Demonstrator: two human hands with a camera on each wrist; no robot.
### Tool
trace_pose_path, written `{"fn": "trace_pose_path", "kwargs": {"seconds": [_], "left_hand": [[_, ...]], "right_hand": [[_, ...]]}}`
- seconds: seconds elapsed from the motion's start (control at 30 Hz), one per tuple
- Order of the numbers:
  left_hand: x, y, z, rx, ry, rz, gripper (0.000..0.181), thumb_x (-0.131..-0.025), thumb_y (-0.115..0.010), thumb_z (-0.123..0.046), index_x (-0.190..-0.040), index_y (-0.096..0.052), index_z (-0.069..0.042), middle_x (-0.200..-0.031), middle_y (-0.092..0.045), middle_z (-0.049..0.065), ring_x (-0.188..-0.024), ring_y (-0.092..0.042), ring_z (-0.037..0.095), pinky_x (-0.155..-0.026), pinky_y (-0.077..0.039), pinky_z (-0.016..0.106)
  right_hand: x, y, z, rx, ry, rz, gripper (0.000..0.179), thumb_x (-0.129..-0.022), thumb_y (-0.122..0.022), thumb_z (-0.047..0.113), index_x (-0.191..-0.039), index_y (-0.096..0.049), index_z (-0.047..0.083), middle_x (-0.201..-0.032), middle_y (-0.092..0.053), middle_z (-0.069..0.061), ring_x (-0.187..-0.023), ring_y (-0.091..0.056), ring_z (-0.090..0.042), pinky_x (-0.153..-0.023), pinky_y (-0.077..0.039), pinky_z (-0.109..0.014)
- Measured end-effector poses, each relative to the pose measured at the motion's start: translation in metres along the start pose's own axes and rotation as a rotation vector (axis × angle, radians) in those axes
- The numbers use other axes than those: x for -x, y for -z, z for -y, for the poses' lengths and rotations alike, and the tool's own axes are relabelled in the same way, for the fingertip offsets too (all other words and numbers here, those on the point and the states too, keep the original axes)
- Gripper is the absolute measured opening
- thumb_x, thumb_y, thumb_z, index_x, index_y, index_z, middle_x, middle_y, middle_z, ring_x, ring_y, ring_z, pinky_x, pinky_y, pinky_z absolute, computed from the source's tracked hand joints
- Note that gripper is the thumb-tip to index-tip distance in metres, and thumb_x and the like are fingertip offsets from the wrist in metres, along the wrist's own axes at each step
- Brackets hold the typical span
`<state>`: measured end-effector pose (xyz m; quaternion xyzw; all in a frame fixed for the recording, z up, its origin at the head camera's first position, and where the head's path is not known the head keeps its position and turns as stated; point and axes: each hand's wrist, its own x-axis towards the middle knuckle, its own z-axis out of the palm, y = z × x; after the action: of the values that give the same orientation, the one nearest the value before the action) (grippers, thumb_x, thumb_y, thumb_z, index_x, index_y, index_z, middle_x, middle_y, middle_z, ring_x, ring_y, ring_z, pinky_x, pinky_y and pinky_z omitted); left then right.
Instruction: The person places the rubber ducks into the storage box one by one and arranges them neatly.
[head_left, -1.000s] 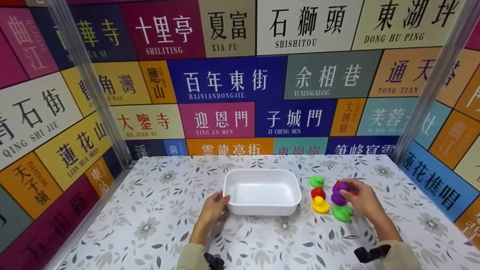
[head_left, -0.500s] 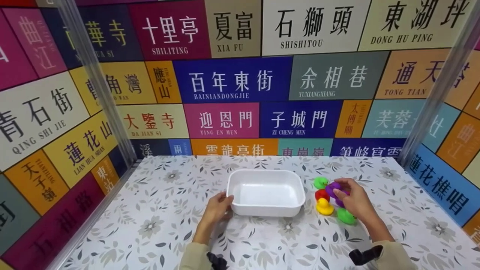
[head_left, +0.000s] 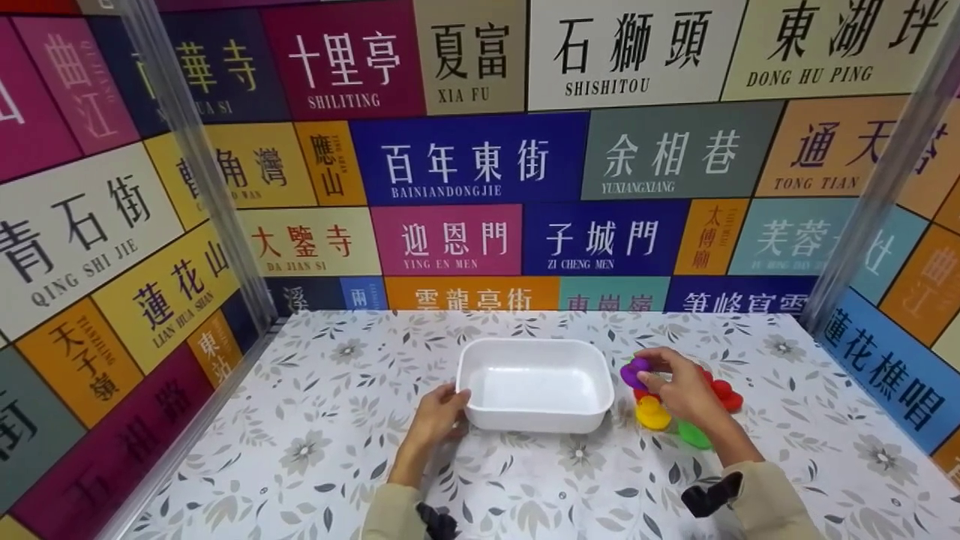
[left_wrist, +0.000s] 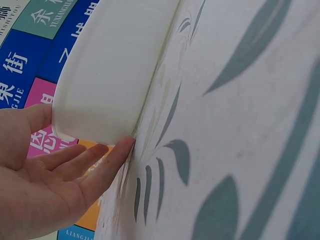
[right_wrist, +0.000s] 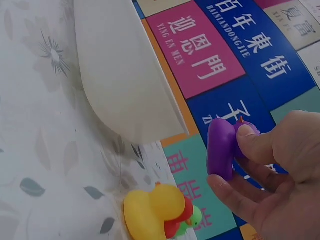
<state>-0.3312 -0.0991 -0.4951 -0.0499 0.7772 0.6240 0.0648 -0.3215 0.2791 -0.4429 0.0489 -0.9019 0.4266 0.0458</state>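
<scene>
My left hand (head_left: 435, 416) holds the left end of a white plastic basin (head_left: 536, 420); in the left wrist view its thumb is at the rim and the fingertips are against the end wall (left_wrist: 107, 100). With thumb and fingers, my right hand (head_left: 681, 384) pinches a purple rubber duck (head_left: 634, 373), raised to the right of the basin. The right wrist view shows this duck (right_wrist: 220, 149) tilted, clear of the others. Below it sit a yellow duck (head_left: 652, 414) and a red one (right_wrist: 186, 212), with a green duck (right_wrist: 196, 218) behind.
Right of the right hand lies another red duck (head_left: 726, 395), and a green duck (head_left: 694, 435) shows partly under the wrist. A leaf-patterned cloth (head_left: 315, 420) covers the table. Colourful sign-printed walls (head_left: 465, 157) and clear corner posts (head_left: 862, 172) enclose it.
My right hand has lifted the purple duck off the group and carried it left, towards the basin. The red duck on the right now shows more. My left hand stays at the basin.
</scene>
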Motion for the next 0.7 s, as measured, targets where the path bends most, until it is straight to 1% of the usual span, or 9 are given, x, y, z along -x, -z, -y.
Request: {"fn": "trace_pose_path", "kwargs": {"seconds": [0.1,0.23,0.33,0.43,0.53,0.7], "left_hand": [[0.0,0.0,-0.001,0.01,-0.013,0.006,0.057,-0.101,-0.056,-0.03,-0.147,-0.044,0.002,-0.137,-0.06,0.022,-0.119,-0.064,0.035,-0.088,-0.061,0.039],[0.001,0.001,-0.001,0.02,-0.018,0.015,0.057,-0.102,-0.054,-0.03,-0.147,-0.043,0.003,-0.138,-0.059,0.022,-0.121,-0.063,0.036,-0.088,-0.06,0.04],[0.002,0.0,-0.001,0.017,-0.007,0.015,0.056,-0.103,-0.053,-0.03,-0.148,-0.043,0.002,-0.139,-0.059,0.021,-0.122,-0.063,0.035,-0.089,-0.06,0.04],[0.002,0.0,-0.001,0.011,0.007,0.004,0.056,-0.102,-0.054,-0.03,-0.148,-0.044,0.0,-0.139,-0.059,0.02,-0.122,-0.063,0.034,-0.09,-0.06,0.04],[0.002,0.0,-0.001,0.009,0.003,0.002,0.056,-0.102,-0.054,-0.03,-0.148,-0.044,0.001,-0.139,-0.059,0.02,-0.122,-0.063,0.034,-0.089,-0.06,0.04],[0.001,0.0,0.0,0.008,0.002,0.0,0.057,-0.102,-0.054,-0.03,-0.148,-0.043,0.002,-0.14,-0.059,0.022,-0.121,-0.063,0.035,-0.088,-0.06,0.039]], "right_hand": [[-0.005,-0.006,0.007,-0.008,-0.008,0.028,0.044,-0.102,-0.057,0.015,-0.143,-0.048,0.005,-0.14,-0.055,-0.025,-0.132,-0.049,-0.042,-0.109,-0.047,-0.053],[-0.012,-0.015,0.013,-0.024,0.04,0.044,0.045,-0.101,-0.056,0.009,-0.144,-0.046,0.001,-0.138,-0.056,-0.026,-0.131,-0.05,-0.043,-0.11,-0.046,-0.054],[-0.017,-0.02,0.016,-0.031,0.059,0.058,0.041,-0.101,-0.056,0.008,-0.141,-0.049,0.0,-0.137,-0.057,-0.025,-0.13,-0.051,-0.042,-0.109,-0.047,-0.054],[-0.021,-0.024,0.02,-0.042,0.056,0.079,0.038,-0.101,-0.056,0.01,-0.139,-0.051,0.003,-0.137,-0.057,-0.024,-0.129,-0.051,-0.041,-0.108,-0.047,-0.053],[-0.025,-0.028,0.023,-0.054,0.06,0.086,0.036,-0.101,-0.057,0.009,-0.137,-0.053,0.004,-0.138,-0.056,-0.023,-0.13,-0.051,-0.042,-0.108,-0.048,-0.053],[-0.032,-0.037,0.028,-0.068,0.073,0.122,0.034,-0.1,-0.056,0.004,-0.133,-0.056,0.005,-0.14,-0.051,-0.024,-0.132,-0.049,-0.046,-0.105,-0.05,-0.052]]}}
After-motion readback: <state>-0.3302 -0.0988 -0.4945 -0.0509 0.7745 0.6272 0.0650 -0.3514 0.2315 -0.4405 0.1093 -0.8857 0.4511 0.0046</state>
